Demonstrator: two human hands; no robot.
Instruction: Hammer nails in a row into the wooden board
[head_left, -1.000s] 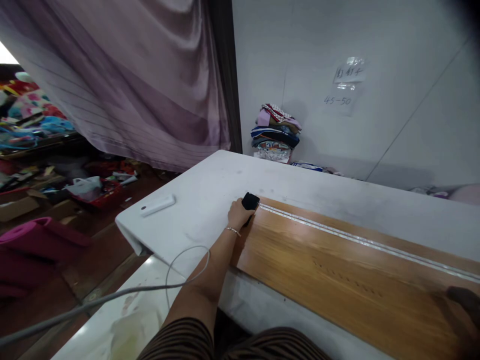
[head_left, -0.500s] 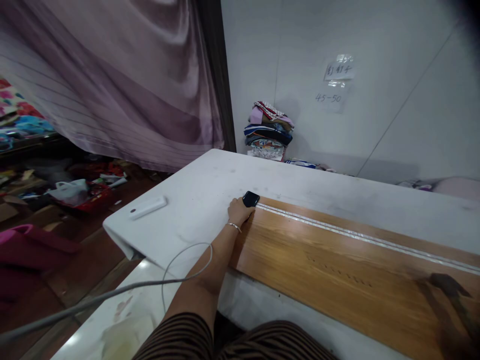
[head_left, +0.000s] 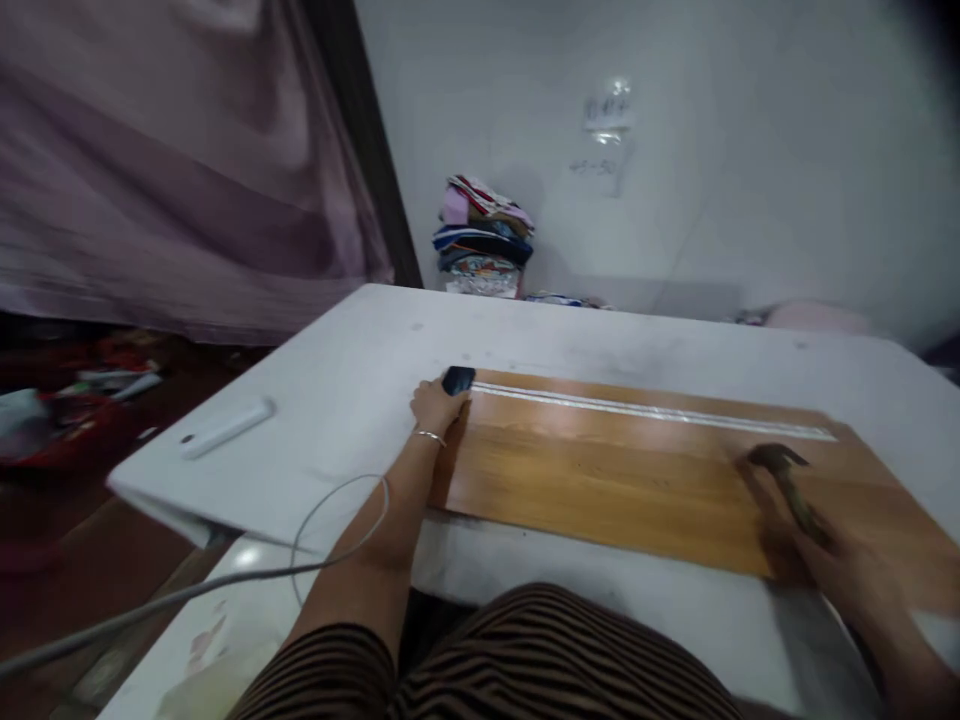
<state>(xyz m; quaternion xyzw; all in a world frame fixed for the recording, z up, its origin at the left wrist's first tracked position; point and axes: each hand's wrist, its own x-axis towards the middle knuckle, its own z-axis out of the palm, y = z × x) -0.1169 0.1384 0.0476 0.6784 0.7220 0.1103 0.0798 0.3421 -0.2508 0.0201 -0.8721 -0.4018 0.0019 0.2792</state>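
A brown wood-grain board [head_left: 600, 480] lies flat on the white table [head_left: 315, 370]. Along its far side runs a long, narrow silvery strip [head_left: 637, 405]. My left hand [head_left: 436, 402] is at the board's far left corner, its fingers closed around a small, shiny black block-like object [head_left: 459, 380] at the strip's left end. I cannot make out exactly what that object is. Over the right part of the board, my right hand [head_left: 847, 570], blurred by motion, grips a hammer [head_left: 780, 460] by its handle, with the dark head pointing away from me.
A white elongated device [head_left: 229, 428] lies at the table's left. A grey cable [head_left: 225, 580] loops across my left forearm. Folded clothes [head_left: 484, 240] are stacked behind the table, against the wall. A mauve curtain [head_left: 172, 180] hangs at left, above clutter on the floor.
My view has swung to the right, so more of the board's right end shows. The hammer and right hand are higher in view and more visible. My left hand stays at the corner.
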